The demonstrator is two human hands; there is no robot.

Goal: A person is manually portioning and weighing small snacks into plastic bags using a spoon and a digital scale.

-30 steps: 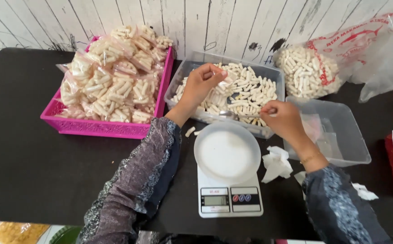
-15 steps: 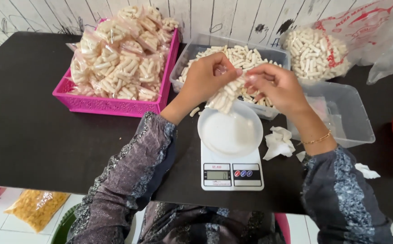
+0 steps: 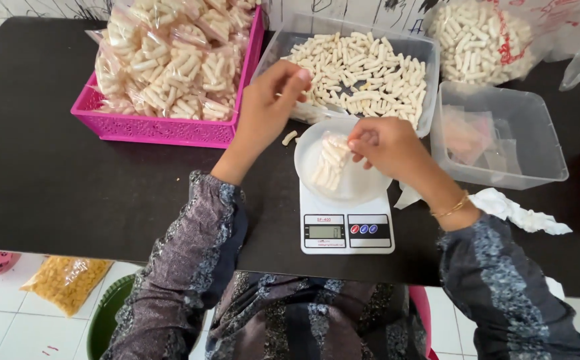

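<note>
A black table (image 3: 50,180) carries a pink basket (image 3: 163,127), two clear tubs (image 3: 423,67), a white scale (image 3: 346,230).

One black table (image 3: 56,187) carried one pink basket (image 3: 163,130) at its far left, two clear plastic tubs, one full of white sticks (image 3: 363,70) at the far edge and one (image 3: 503,137) toward the right edge, one digital scale (image 3: 346,227) at the near edge bearing one white bowl (image 3: 370,187), and one loose stick (image 3: 290,138). Two hands, left (image 3: 263,110) and right (image 3: 386,147), were in view.

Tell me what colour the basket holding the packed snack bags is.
The basket is bright pink, seen clearly in the head view.
</note>
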